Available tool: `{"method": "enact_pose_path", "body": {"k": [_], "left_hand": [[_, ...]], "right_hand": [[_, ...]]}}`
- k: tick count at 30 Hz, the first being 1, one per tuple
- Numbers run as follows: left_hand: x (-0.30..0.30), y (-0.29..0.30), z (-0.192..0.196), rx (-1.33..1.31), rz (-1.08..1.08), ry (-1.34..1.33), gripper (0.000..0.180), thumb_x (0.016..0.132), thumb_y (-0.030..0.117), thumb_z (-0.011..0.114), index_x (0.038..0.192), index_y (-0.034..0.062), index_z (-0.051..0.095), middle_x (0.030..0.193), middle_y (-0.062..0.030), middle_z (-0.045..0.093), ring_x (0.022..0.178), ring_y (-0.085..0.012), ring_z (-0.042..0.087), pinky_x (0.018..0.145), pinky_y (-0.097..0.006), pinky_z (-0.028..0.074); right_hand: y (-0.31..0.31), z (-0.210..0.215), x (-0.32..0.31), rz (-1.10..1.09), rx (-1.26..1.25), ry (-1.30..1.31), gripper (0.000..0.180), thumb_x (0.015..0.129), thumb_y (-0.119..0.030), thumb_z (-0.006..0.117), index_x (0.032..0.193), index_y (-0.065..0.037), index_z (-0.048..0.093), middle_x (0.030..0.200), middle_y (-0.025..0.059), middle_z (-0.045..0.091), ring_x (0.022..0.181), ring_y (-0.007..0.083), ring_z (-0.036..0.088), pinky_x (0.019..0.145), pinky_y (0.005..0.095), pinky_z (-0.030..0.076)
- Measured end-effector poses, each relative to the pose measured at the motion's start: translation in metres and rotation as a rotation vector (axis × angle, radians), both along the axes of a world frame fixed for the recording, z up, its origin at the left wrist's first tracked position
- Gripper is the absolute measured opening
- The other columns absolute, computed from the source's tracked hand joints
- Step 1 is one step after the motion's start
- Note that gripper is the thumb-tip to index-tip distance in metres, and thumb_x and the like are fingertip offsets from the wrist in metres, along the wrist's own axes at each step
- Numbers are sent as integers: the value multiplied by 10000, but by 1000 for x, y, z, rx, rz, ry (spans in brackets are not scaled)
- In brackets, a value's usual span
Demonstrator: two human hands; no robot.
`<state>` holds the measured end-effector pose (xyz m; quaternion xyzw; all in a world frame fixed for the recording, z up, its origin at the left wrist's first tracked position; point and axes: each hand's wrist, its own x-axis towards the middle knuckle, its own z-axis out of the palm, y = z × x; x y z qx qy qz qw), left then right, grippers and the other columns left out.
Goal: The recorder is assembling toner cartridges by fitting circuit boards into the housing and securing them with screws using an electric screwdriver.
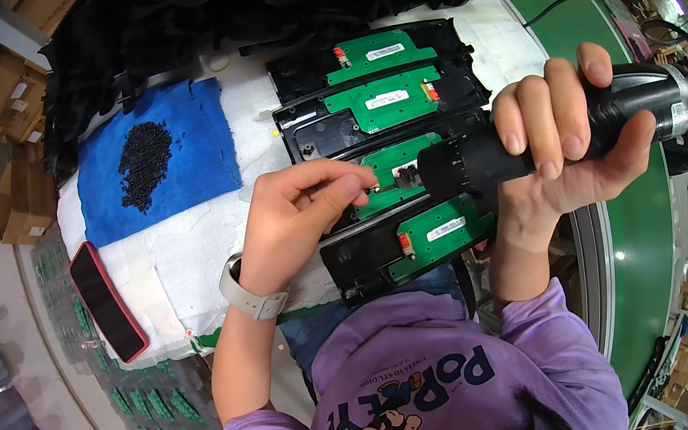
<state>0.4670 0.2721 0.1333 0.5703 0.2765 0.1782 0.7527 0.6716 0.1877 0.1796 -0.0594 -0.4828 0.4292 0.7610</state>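
My right hand (566, 140) grips a black electric screwdriver (612, 120), held level with its tip at a green circuit board (396, 177) in a black plastic housing. My left hand (300, 217) pinches something small at that same board, right by the driver's tip; the item is too small to make out. Three more black housings with green boards lie in a row: two farther away (379, 56) (381, 104) and one nearer me (418, 244). A pale watch is on my left wrist.
A blue cloth (194, 148) carries a heap of small black screws (145, 164). A phone in a red case (105, 299) lies at the left on white padding. Trays of green boards (160, 408) sit lower left. Black parts are piled at the back, cardboard boxes left, a green conveyor (639, 253) right.
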Motion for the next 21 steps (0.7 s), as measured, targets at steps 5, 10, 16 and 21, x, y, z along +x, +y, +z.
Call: {"method": "enact_pose_path", "body": {"k": [5, 10, 16, 21], "left_hand": [[-1, -1, 1, 101, -45, -15, 154, 830, 15, 620, 969, -36, 664, 887, -73, 661, 793, -100, 604, 721, -197, 482], [-2, 1, -6, 192, -31, -26, 129, 805, 2, 639, 921, -33, 681, 829, -71, 649, 747, -98, 591, 660, -202, 457], [-2, -1, -6, 147, -17, -22, 129, 777, -30, 651, 902, -44, 680, 814, -74, 643, 748, -106, 589, 687, -207, 459], [-3, -1, -4, 207, -10, -5, 120, 771, -30, 663, 890, -42, 679, 824, -62, 645, 739, -79, 575, 672, -189, 452]], "right_hand": [[2, -3, -9, -42, -40, 82, 411, 889, -381, 534, 1099, -38, 446, 670, 15, 480, 514, 129, 476, 614, 332, 399], [2, -5, -11, -47, -24, 14, 418, 892, -389, 529, 1111, -45, 438, 683, 15, 489, 531, 133, 490, 625, 339, 416], [3, -5, -11, -44, -18, -1, 419, 895, -399, 519, 1113, -50, 441, 686, 15, 488, 535, 131, 492, 628, 336, 416], [4, -6, -17, -51, -41, 4, 426, 905, -411, 495, 1119, -47, 440, 686, 15, 475, 537, 127, 482, 639, 328, 406]]}}
